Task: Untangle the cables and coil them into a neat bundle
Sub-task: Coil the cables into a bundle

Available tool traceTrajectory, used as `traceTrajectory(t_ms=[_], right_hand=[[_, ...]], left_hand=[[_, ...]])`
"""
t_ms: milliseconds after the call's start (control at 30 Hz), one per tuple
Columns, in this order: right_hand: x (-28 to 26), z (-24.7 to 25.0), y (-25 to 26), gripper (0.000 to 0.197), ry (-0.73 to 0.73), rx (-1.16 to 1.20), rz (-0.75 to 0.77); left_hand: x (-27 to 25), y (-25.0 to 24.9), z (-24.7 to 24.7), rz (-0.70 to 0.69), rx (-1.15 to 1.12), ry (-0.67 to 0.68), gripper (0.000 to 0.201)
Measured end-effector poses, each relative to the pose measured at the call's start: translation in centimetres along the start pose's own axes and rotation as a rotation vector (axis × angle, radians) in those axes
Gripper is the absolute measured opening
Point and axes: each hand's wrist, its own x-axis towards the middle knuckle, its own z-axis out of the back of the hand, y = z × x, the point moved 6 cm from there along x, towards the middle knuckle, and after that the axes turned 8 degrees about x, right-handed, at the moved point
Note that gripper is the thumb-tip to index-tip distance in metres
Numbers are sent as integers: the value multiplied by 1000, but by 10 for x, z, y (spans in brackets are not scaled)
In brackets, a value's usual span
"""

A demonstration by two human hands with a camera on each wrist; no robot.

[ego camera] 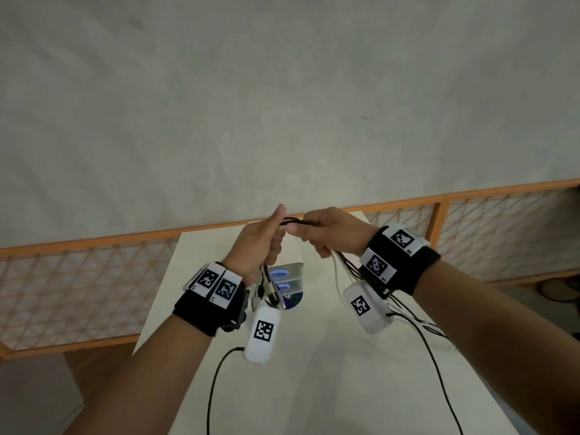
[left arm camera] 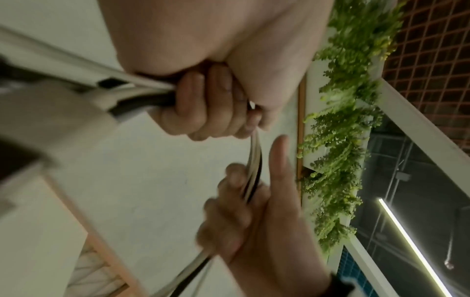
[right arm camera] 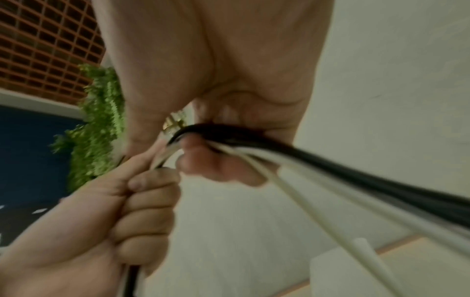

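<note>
Holding the cables [ego camera: 290, 221] above the table [ego camera: 314, 372], both hands meet close together over its far end. The left hand [ego camera: 254, 246] has its fingers curled around the gathered black and white strands, thumb raised upright. The right hand [ego camera: 329, 233] is clenched around the same bundle just beside it, fingers wrapped fully over the strands. A short span of cable bridges the two fists. Connector ends hang below the left hand toward the table, and loose lengths trail from the right hand down past the table's near edge.

The step in hand appears to be drawing the strands parallel before coiling. To do it well, one hand should probably serve as the anchor while the other slides along with a slackened grip, so crossings can work out toward the free ends. Pulling hard against a snag would likely tighten it.

No brand or readable writing is visible. The wrist bands [ego camera: 398, 259] carry only black-and-white square code markers; small characters beside them are too small to read.
</note>
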Motion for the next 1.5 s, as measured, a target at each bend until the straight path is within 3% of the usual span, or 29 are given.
traceTrajectory(t_ms=[67, 200, 267, 333, 467, 700, 800, 867, 900, 967, 1067, 1333, 1500], right_hand=[[-9, -1, -22, 47, 15, -42, -54], [-19, -31, -59, 75, 63, 233, -148], [-21, -58, -66, 78, 126, 313, -187], [-21, -81, -66, 72, 177, 338, -151], [-24, -101, -62, 20, 157, 591, -148], [-22, -104, -58, 28, 94, 665, -220], [-21, -102, -60, 27, 90, 719, -258], [-20, -103, -59, 25, 104, 738, -269], [-20, -104, -58, 24, 110, 730, -260], [-19, -106, -57, 22, 124, 699, -245], [-19, -110, -57, 25, 162, 670, -260], [-15, -103, -53, 22, 78, 704, -99], [-21, -81, -69, 41, 17, 292, -95]], left_hand=[[2, -5, 4, 4, -130, 15, 48], [2, -4, 6, 28, -253, 59, 48], [-1, -2, -1, 35, -291, 73, 48], [-3, -1, -11, 39, -344, 70, 48], [-4, -1, -16, 19, -381, 38, 47], [2, 11, -4, 48, -470, 57, 49], [-1, 21, 7, 83, -258, 19, 71], [-9, 37, 1, 151, -142, 143, 93], [-15, 42, -8, 169, -83, 245, 94], [-23, 47, -20, 154, 66, 361, 72], [-25, 42, -26, 129, 137, 351, 32], [-19, 37, -31, 102, -24, 332, 38], [-7, 30, -35, 78, -249, 242, 40]])
